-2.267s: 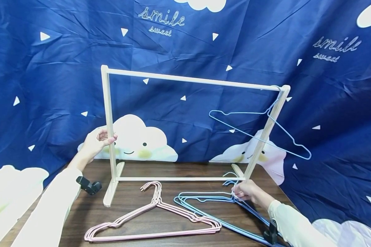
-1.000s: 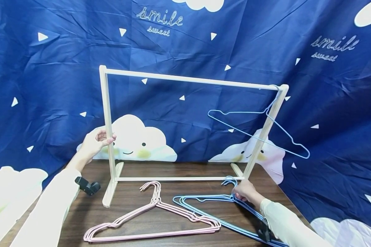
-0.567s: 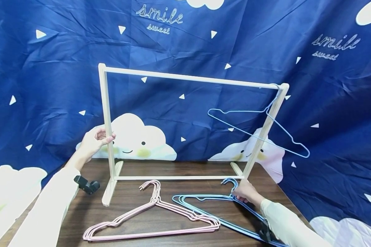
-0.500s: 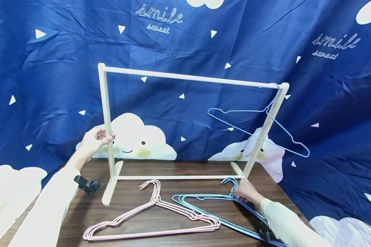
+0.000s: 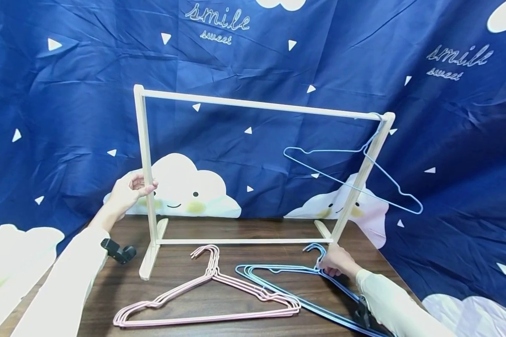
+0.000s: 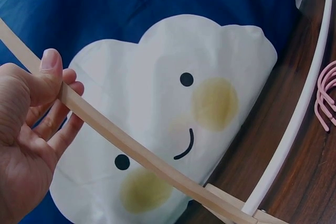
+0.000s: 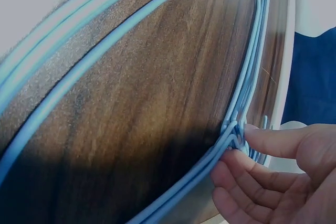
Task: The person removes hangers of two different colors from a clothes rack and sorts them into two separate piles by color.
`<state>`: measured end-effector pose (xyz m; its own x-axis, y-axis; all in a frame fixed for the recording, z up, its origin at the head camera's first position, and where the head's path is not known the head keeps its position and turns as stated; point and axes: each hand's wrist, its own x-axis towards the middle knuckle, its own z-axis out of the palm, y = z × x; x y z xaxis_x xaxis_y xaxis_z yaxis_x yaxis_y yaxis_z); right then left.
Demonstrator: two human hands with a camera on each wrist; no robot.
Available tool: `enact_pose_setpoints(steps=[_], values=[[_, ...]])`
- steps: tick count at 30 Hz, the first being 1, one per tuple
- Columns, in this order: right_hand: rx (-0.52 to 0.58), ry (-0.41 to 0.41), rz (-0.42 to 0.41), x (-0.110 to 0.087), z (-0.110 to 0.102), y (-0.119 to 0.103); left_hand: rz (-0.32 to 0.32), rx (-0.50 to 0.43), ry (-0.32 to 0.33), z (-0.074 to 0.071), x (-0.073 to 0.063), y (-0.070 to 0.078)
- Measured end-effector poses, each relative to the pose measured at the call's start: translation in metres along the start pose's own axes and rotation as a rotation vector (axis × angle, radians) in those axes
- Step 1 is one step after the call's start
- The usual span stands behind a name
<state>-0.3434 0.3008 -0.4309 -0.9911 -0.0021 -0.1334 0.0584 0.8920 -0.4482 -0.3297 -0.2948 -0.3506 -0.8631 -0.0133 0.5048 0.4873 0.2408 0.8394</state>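
My left hand (image 5: 125,193) holds the left post of a small wooden clothes rack (image 5: 253,104); in the left wrist view the thumb lies on one side of the post (image 6: 142,157) and the fingers on the other. Low at the right, my right hand (image 5: 338,262) pinches the twisted neck of a blue clothes hanger in a stack of blue wire hangers (image 5: 278,268) lying on the table. The right wrist view shows thumb and fingertips (image 7: 254,139) meeting there. One more blue hanger (image 5: 337,150) hangs by its hook at the right end of the rack's top bar.
Several pink hangers (image 5: 206,321) lie stacked on the dark wooden table (image 5: 236,229), in front of the rack. Their right corner overlaps the blue stack. A blue curtain (image 5: 253,56) with white clouds hangs close behind the rack.
The top blue hanger's hook, earlier spread apart from the others, has come down in line with the stack, with my right hand shifting slightly. My left hand keeps its place on the post.
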Motion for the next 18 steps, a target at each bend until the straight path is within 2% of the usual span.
enact_pose_setpoints(steps=[6,9,12,15,18], values=[[-0.02,-0.03,-0.009,-0.005,-0.011,-0.011,0.01,0.018,-0.001,0.0,0.002,-0.004],[-0.011,-0.046,-0.077,-0.003,-0.029,-0.021,0.015,0.015,-0.003,0.0,0.003,-0.006],[0.059,-0.058,-0.177,0.001,-0.059,-0.036,0.017,0.016,-0.007,-0.001,0.003,-0.006],[0.144,-0.061,-0.252,0.004,-0.1,-0.055,0.021,0.018,-0.006,0.0,0.002,-0.004],[0.201,0.002,-0.303,0.003,-0.146,-0.073,0.026,0.02,-0.004,0.0,0.001,-0.004]])
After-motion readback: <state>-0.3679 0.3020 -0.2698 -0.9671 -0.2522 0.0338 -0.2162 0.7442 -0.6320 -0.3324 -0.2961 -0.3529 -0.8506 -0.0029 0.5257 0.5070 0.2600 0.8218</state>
